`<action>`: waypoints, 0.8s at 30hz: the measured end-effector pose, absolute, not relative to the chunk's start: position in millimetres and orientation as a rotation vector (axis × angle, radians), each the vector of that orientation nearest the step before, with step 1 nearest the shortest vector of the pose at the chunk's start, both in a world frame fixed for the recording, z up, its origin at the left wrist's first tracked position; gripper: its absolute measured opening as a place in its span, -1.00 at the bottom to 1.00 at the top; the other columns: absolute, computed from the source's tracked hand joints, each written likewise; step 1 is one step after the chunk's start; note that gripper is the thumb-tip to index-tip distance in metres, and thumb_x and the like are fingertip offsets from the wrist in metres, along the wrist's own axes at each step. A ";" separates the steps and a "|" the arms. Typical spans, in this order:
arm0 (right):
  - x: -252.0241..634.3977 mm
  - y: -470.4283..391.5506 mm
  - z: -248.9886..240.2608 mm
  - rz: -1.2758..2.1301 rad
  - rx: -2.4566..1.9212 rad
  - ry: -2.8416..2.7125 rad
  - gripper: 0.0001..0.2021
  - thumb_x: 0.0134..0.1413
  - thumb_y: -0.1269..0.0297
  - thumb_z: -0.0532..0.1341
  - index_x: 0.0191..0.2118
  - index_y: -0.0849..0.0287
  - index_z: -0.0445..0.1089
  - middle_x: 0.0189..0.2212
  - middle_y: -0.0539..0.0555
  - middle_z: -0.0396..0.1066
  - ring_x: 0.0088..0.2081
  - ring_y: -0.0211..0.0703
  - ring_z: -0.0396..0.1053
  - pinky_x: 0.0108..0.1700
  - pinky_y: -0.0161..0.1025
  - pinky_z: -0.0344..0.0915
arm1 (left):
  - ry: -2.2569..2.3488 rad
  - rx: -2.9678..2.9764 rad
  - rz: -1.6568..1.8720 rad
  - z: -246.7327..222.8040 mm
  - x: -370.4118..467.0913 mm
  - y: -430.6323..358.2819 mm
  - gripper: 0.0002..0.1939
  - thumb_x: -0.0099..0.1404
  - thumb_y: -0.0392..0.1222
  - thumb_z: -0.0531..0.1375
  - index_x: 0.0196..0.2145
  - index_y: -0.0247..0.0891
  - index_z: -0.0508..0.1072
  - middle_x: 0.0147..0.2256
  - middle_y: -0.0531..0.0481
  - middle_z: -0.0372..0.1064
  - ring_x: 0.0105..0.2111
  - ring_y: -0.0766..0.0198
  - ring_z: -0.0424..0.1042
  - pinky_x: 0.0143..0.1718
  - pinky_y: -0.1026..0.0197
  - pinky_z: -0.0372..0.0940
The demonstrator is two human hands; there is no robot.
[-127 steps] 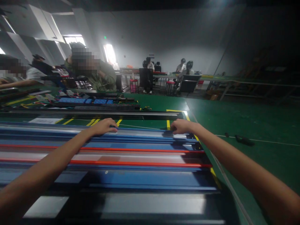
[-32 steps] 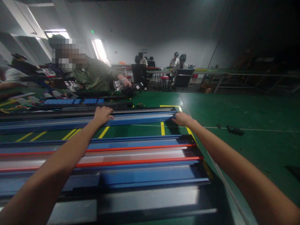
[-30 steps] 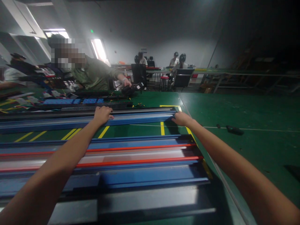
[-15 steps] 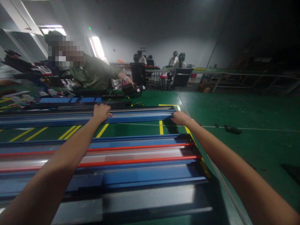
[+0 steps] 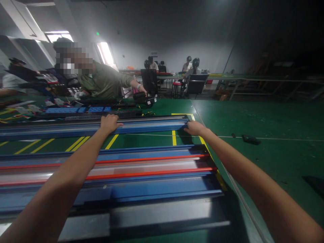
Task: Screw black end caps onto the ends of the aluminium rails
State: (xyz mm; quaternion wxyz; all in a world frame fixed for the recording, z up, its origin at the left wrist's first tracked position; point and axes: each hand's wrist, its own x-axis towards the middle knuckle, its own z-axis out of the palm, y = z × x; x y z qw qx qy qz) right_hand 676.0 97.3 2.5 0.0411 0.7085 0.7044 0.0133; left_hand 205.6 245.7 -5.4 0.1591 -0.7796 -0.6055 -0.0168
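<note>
A long blue metal profile [image 5: 149, 127] with silvery inner ridges lies crosswise at the far side of the green bench. My left hand [image 5: 109, 123] is closed over its top edge, thumb along the near side. At the profile's right end, my right hand [image 5: 194, 128] grips the corner, its fingertips partly hidden behind the end. Closer to me, beneath my forearms, lie wider blue profiles [image 5: 162, 187], a pale channel with red edge strips [image 5: 157, 173], and a dark grey channel [image 5: 162, 216]. My hands do not touch these nearer pieces.
Yellow tape lines [image 5: 174, 138] mark the green bench top [image 5: 265, 118]. Beyond the held profile are a row of blue blocks [image 5: 96, 109], wires and a dark device [image 5: 145, 99] under a co-worker's hand [image 5: 142, 89]. A small black object [image 5: 250, 139] lies right.
The view has shifted very slightly. Both hands keep their places on the blue profile, which has hardly moved.
</note>
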 end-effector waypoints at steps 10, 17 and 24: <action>709.1 23.9 24.5 -0.140 2.215 2.238 -0.62 0.36 0.12 0.20 0.07 0.30 0.55 -0.02 0.41 0.56 -0.02 0.22 0.54 -0.03 -0.10 0.34 | -1.304 -2.947 -0.101 -6.4 154.3 170.1 -0.30 0.41 0.40 -0.05 -0.06 -0.24 0.59 -0.03 -0.19 0.56 0.01 0.00 0.50 0.13 0.09 0.31; 702.3 -33.0 20.2 -0.526 2.336 2.177 -0.66 0.34 0.14 0.17 -0.33 0.23 0.59 -0.40 0.16 0.59 -0.37 -0.10 0.51 -0.30 -0.28 0.29 | -1.537 -3.016 -0.035 -17.5 105.6 115.8 -0.22 0.34 0.43 0.04 0.10 -0.30 0.57 0.08 -0.20 0.54 0.07 -0.02 0.50 0.16 0.08 0.31; 691.2 -46.3 11.2 -0.683 2.518 2.092 -0.71 0.21 0.28 0.12 -0.35 0.30 0.55 -0.46 0.16 0.51 -0.43 -0.12 0.43 -0.39 -0.23 0.26 | -1.516 -2.967 0.126 -7.7 108.3 118.1 -0.26 0.38 0.30 0.00 0.08 -0.40 0.57 0.09 -0.30 0.54 0.09 -0.05 0.50 0.15 0.07 0.29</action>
